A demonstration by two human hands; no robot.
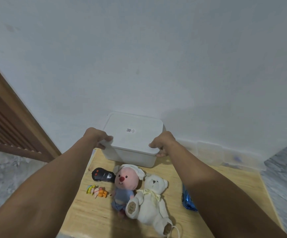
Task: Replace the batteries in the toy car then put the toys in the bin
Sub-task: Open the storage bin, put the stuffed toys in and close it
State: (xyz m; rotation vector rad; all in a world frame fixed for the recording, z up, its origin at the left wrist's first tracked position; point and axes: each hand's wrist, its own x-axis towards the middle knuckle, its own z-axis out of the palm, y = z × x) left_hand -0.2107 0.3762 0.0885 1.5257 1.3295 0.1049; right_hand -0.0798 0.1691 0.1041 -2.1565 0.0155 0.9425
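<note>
Pale wood is being shown as the working surface, a low table (208, 186) set against a white wall (139, 57). Nearest of all, well back from the grip on the near side, a white teddy bear (152, 198) is lying beside a pink-faced plush doll (124, 182), the two touching. Below the right forearm, a blue toy car (187, 200) is being partly hidden; its long axis is running near to far. Under the left forearm's side, a small figurine (96, 191) and a black remote (103, 175) are lying near each other.

Further out, the white bin (130, 155) is being held by its lid (132, 134). The left hand (98, 137) is curling round the lid's near-left corner, the right hand (163, 142) round its near-right corner, thumbs on top. Both are gripping the lid, which is still lying flat and closed.

A lift of the lid is judged to be in hand; every toy is waiting behind the grip, toward the person.
</note>
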